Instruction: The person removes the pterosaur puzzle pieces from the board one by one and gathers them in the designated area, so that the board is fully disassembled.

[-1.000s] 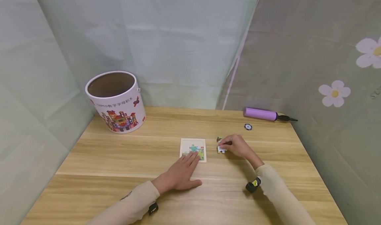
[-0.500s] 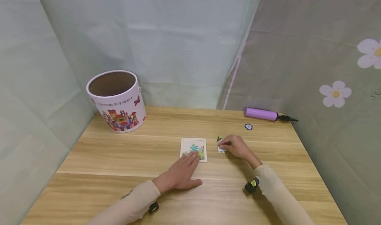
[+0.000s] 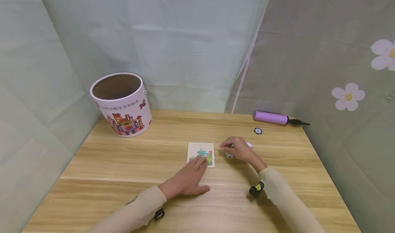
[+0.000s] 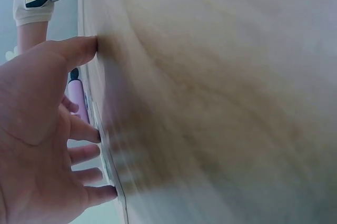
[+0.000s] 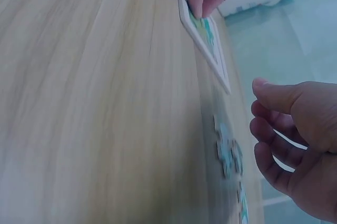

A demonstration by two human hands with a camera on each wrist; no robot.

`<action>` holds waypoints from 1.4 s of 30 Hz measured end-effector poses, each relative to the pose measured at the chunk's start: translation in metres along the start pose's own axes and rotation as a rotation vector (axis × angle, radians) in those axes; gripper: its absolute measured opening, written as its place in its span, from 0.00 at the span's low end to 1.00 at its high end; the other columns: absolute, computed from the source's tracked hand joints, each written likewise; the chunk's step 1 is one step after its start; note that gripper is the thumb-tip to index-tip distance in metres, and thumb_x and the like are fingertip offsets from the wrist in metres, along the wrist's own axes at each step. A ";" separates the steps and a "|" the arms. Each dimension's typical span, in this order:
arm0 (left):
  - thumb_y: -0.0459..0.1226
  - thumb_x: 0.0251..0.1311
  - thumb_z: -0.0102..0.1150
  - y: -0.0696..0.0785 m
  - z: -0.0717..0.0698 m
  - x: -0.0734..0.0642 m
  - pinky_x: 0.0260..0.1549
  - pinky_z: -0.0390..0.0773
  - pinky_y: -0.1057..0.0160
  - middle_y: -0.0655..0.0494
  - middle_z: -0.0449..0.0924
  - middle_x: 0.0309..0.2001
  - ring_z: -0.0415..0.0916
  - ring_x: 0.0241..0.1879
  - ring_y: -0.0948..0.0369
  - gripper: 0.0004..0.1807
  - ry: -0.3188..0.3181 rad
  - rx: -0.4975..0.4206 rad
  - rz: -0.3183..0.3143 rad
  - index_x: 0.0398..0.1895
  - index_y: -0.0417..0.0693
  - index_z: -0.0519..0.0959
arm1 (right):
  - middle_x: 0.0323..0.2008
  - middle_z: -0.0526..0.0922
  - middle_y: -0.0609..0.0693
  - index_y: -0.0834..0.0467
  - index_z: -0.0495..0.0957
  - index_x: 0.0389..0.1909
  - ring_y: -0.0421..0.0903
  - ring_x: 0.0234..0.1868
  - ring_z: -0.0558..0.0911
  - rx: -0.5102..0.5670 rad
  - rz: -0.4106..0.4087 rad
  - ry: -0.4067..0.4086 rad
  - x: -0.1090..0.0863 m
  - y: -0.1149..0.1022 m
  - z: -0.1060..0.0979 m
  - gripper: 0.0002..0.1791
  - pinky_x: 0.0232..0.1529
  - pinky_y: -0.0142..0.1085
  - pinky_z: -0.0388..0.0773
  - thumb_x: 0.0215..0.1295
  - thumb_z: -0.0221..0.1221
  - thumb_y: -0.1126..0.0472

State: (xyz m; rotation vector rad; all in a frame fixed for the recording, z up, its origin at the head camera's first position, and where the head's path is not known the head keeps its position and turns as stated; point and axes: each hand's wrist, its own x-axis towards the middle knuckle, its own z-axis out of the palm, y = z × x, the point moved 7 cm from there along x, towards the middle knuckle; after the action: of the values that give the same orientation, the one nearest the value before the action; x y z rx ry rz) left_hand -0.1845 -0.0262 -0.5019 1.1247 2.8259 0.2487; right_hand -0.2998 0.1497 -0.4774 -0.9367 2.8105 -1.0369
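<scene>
My left hand (image 3: 190,178) lies with straight fingers over the lower part of a framed jigsaw puzzle (image 3: 191,146); the green and teal pieces (image 3: 202,152) in it are partly covered. My right hand (image 3: 240,148) hovers over the loose pieces to the right of that frame. In the right wrist view its fingers are loosely bent, thumb apart from them, with nothing showing between. Beneath it are a light blue jigsaw piece (image 3: 229,155), mostly hidden, and another piece (image 3: 249,145) with red on it beyond the knuckles. Loose pieces (image 5: 226,150) lie below that hand in the right wrist view.
A large white bucket (image 3: 140,113) with printed toy blocks stands at the back left of the wooden table (image 3: 123,171). At the back right lie a purple hand pump (image 3: 271,118) and a round poker chip (image 3: 258,131). Curtains hang behind the table.
My right hand has shifted left and slightly away from me, its fingertips leaving the light blue piece. A piece with red now shows behind the hand. My left hand stays put.
</scene>
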 end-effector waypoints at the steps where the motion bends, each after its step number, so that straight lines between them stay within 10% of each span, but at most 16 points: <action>1: 0.62 0.67 0.54 0.000 0.000 0.000 0.73 0.61 0.47 0.40 0.61 0.75 0.58 0.75 0.44 0.47 0.009 0.020 0.002 0.75 0.34 0.64 | 0.35 0.89 0.46 0.58 0.90 0.39 0.39 0.35 0.84 0.000 -0.005 -0.004 0.002 -0.002 0.002 0.05 0.38 0.32 0.82 0.65 0.69 0.62; 16: 0.62 0.71 0.48 0.009 0.003 -0.002 0.72 0.65 0.50 0.42 0.61 0.77 0.61 0.74 0.48 0.45 -0.054 0.131 -0.044 0.77 0.38 0.62 | 0.38 0.89 0.47 0.56 0.90 0.40 0.39 0.37 0.84 0.020 -0.038 -0.074 0.027 -0.022 0.029 0.05 0.41 0.33 0.82 0.67 0.67 0.61; 42: 0.65 0.71 0.45 0.003 0.005 0.005 0.69 0.65 0.42 0.44 0.57 0.79 0.61 0.74 0.46 0.45 -0.032 0.059 -0.065 0.76 0.40 0.64 | 0.38 0.88 0.43 0.52 0.91 0.41 0.38 0.39 0.81 -0.045 0.002 -0.199 0.052 -0.031 0.065 0.06 0.43 0.35 0.78 0.67 0.68 0.57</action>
State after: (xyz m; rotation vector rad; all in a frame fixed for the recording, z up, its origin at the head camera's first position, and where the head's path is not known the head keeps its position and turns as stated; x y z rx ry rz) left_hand -0.1849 -0.0202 -0.5066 1.0359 2.8532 0.1424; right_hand -0.3135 0.0651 -0.4996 -0.9817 2.6803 -0.8317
